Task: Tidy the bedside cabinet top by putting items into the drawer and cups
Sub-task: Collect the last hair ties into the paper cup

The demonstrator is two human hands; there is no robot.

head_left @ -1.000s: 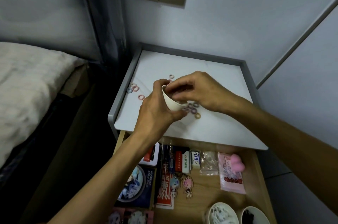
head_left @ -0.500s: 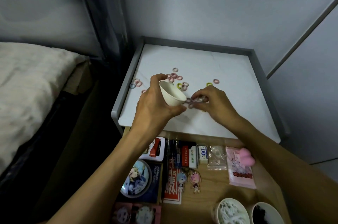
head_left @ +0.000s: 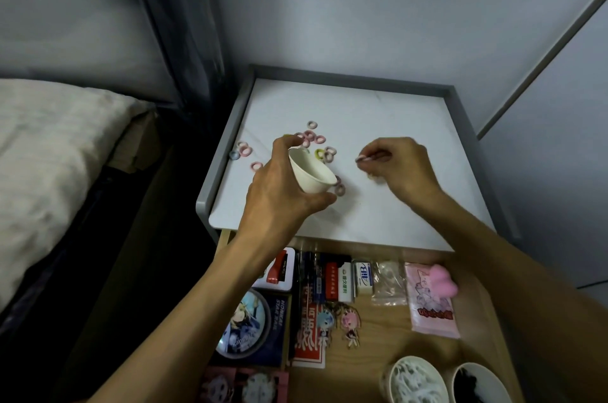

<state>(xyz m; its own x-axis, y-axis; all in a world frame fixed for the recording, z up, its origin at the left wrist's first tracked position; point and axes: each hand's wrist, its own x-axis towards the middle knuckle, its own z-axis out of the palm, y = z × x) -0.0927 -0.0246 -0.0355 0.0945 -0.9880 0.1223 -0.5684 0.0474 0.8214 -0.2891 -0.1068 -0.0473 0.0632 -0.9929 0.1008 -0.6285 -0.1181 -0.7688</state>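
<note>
My left hand (head_left: 279, 192) grips a small white paper cup (head_left: 309, 172), tilted toward the right, just above the white cabinet top (head_left: 378, 113). My right hand (head_left: 398, 165) hovers to the right of the cup and pinches a pink hair band (head_left: 363, 158) between thumb and fingertips. Several small hair bands (head_left: 312, 137) in pink, green and blue lie scattered on the top behind the cup, and a few more (head_left: 339, 187) lie right beside it.
The wooden drawer (head_left: 388, 323) below is pulled out and holds boxes, keychains (head_left: 348, 323), a pink packet (head_left: 431, 300) and two filled cups (head_left: 418, 379). A grey raised rim (head_left: 227, 139) borders the top. A bed (head_left: 49, 146) lies at the left.
My right hand left the cup's mouth, reached down to the bands beside the cup, then lifted to the right with a pink band. The left hand kept hold of the cup.
</note>
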